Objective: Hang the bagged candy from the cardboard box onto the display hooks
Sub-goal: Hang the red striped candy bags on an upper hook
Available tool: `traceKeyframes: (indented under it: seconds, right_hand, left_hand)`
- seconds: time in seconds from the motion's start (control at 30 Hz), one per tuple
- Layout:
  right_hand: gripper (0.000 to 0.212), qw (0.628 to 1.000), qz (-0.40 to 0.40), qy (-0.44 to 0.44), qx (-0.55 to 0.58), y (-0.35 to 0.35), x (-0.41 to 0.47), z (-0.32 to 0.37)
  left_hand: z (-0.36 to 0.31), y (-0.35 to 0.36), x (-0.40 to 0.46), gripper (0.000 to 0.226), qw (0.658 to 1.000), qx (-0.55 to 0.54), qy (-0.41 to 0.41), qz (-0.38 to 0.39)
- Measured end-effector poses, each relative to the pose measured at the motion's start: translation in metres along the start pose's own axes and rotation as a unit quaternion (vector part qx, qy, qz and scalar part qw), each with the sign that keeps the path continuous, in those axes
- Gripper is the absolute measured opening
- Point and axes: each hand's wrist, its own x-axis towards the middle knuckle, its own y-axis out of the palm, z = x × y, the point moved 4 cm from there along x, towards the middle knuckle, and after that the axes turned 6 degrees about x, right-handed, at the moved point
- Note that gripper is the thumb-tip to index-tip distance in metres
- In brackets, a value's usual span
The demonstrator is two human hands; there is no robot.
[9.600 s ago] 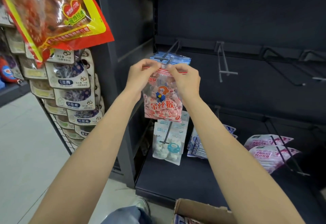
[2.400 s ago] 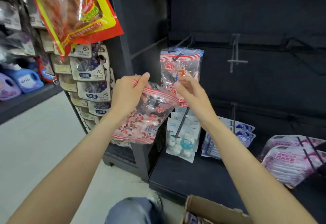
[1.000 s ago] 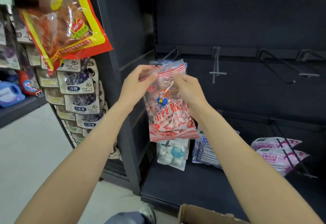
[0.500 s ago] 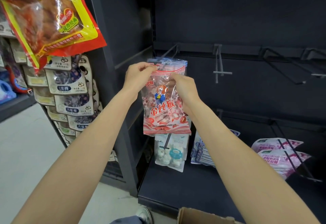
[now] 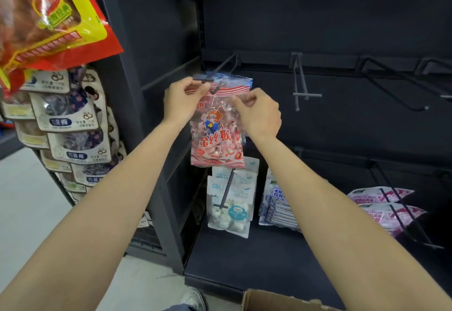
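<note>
I see the dark display rack (image 5: 318,29) with most hooks bare. At its upper-left hook (image 5: 204,78) I hold one candy bag (image 5: 217,134) — left hand (image 5: 182,100) and right hand (image 5: 259,112) pinching its top corners — not yet clearly threaded; the cardboard box (image 5: 281,302) sits below.

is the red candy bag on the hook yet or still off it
Going on: the hook tip pokes through the red candy bag top strip, both hands pinching it; not slid back.
</note>
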Motion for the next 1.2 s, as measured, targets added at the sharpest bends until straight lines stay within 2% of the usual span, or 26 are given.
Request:
traceKeyframes:
  seconds: [0.1,0.2,0.3,0.43,0.5,0.53,0.6,0.7,0.8,0.87,0.97,1.1,1.2]
  right_hand:
    - [0.03,1.0,-0.014,0.016,-0.018,0.002,0.014,-0.007]
    - [0.028,0.999,-0.019,0.035,0.015,0.006,0.023,-0.01]
    - [0.03,0.999,-0.03,0.016,0.032,0.006,0.02,-0.009]
    - [0.028,0.997,-0.034,-0.029,0.062,-0.005,-0.013,-0.018]
    - [0.023,0.996,0.001,-0.055,0.075,-0.014,-0.04,-0.031]
    - [0.022,0.995,0.028,-0.068,0.067,-0.019,-0.055,-0.04]
    - [0.021,0.992,0.083,-0.092,0.004,-0.032,-0.088,-0.064]
    - [0.019,0.977,0.141,-0.11,-0.115,-0.063,-0.138,-0.106]
    - [0.019,0.95,0.232,-0.068,-0.199,-0.099,-0.189,-0.152]
    - [0.018,0.926,0.289,0.002,-0.243,-0.122,-0.225,-0.187]
    - [0.02,0.888,0.338,0.091,-0.299,-0.146,-0.277,-0.242]
    - [0.027,0.839,0.384,0.229,-0.309,-0.157,-0.343,-0.315]
    - [0.049,0.79,0.44,0.275,-0.327,-0.154,-0.381,-0.359]
  left_hand:
    - [-0.002,0.011,0.013,0.026,0.997,0.06,0.031,-0.028]
    - [-0.003,0.019,0.019,0.024,0.992,0.102,0.066,-0.043]
    - [-0.001,0.021,0.011,0.025,0.985,0.12,0.094,-0.086]
    - [0.008,0.011,-0.027,0.039,0.98,0.079,0.054,-0.177]
    - [0.014,0.004,-0.06,0.037,0.976,0.028,0.03,-0.212]
    - [0.017,0.004,-0.079,0.034,0.979,-0.011,0.012,-0.201]
    - [0.021,0.012,-0.12,0.023,0.989,-0.086,-0.027,-0.119]
    - [0.022,0.046,-0.187,0.015,0.985,-0.097,-0.076,0.117]
    - [0.031,0.087,-0.253,0.014,0.935,-0.014,-0.064,0.349]
    - [0.048,0.109,-0.293,0.016,0.896,0.041,-0.043,0.44]
    - [0.084,0.136,-0.342,0.018,0.869,0.109,-0.034,0.482]
    - [0.13,0.158,-0.392,0.033,0.85,0.213,-0.077,0.475]
    - [0.158,0.158,-0.418,0.048,0.836,0.314,-0.098,0.438]
